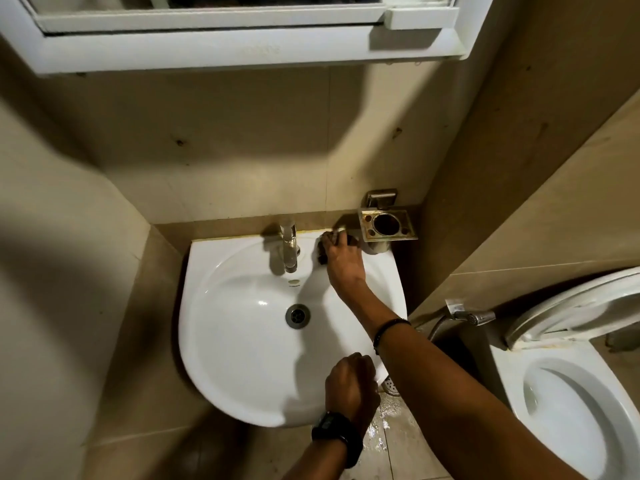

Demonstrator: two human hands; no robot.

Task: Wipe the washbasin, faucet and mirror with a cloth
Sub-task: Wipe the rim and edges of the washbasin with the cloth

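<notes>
Wiping is at the back ledge of the washbasin [207,271]. The right hand [343,259] has its fingers bent over a dark, bunched cloth [322,258] and presses it to the ledge. The faucet [290,247] stands just to that hand's left. The left hand [351,379] holds no cloth; its fingers are curled over the basin's near rim, seemingly as a brace.

The bowl looks white and glossy, but whether it has been wiped cannot be told. Judging by where the cloth sits, the faucet and the mirror [242,29], high above both hands, are probably left to do.

A metal toothbrush holder [388,225] juts from the wall just beyond the right hand's fingertips and crowds that corner. To the right of the right forearm are a spray hose [474,317] and an open toilet [568,410]. The floor [388,438] below the left hand looks wet.
</notes>
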